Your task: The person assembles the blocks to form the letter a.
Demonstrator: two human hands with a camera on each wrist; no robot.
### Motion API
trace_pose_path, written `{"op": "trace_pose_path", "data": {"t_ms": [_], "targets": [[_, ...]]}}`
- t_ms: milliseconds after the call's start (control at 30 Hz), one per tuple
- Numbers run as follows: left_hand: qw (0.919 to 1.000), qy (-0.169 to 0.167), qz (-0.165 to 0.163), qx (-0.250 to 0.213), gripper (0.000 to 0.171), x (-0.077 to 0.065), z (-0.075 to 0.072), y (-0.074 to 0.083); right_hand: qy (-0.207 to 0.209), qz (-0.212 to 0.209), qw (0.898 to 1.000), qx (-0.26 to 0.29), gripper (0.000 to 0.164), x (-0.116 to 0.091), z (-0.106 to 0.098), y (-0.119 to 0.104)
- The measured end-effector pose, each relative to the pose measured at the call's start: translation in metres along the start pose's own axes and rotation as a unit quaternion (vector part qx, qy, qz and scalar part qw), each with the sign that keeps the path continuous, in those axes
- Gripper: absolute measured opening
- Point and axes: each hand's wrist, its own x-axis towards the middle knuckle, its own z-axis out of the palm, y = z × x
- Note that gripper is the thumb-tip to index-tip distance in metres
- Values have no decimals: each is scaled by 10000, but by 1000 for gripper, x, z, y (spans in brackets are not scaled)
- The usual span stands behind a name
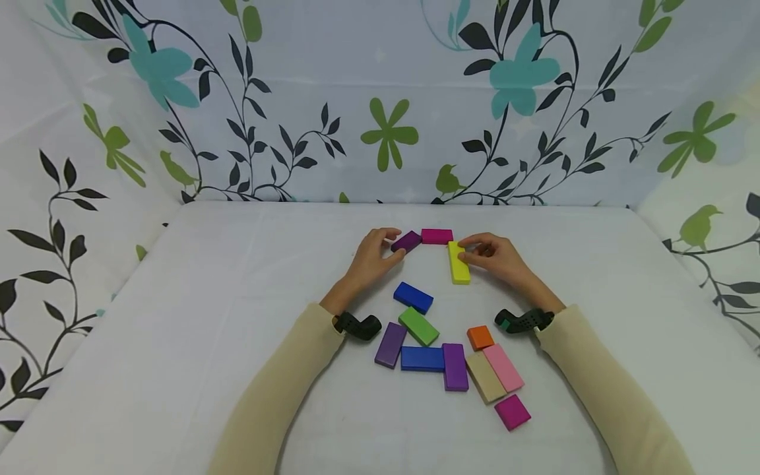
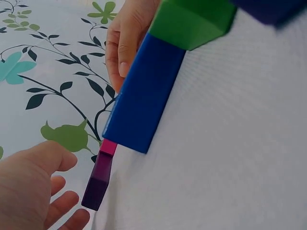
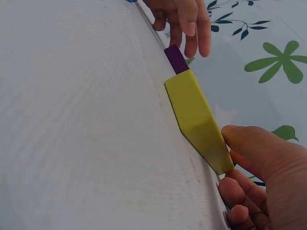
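Observation:
At the back of the group of blocks, my left hand (image 1: 374,254) curves loosely around a small purple block (image 1: 406,241). In the left wrist view a gap shows between its thumb and fingers and that purple block (image 2: 98,184). A magenta block (image 1: 437,236) lies between the purple one and a yellow block (image 1: 459,262). My right hand (image 1: 494,254) pinches the yellow block near its far end. The right wrist view shows the thumb against the yellow block (image 3: 192,105), with the other fingers curled beside its end, partly hidden.
Closer in lie a blue block (image 1: 413,297), a green block (image 1: 419,326), a purple block (image 1: 390,345), another blue block (image 1: 422,359) and an upright-lying purple block (image 1: 455,367). Orange (image 1: 480,338), pink (image 1: 503,368), tan (image 1: 485,378) and magenta blocks (image 1: 512,412) sit front right on the white cloth.

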Motion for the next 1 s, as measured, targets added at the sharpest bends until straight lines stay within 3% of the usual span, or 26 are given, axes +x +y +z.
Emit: {"op": "trace_pose_path", "data": {"t_ms": [267,400,533,867,1000], "targets": [[9987,165,473,-67,40,0,2,2,79,-129,9998,-90,38,-1,0,4],[9988,187,443,-8,39,-1,0,6,69,-184,9998,-93,37,0,-1,4],[9994,94,314,-93,39,-2,0,11,8,-58,9999,-108,38,1,-1,0],[9974,-357,555,-276,37,-7,7,25,-70,-61,9997,-208,36,-13,-3,-33],[9965,-617,508,-241,37,-9,8,30,-37,25,9998,-179,37,-7,-2,-19]]}}
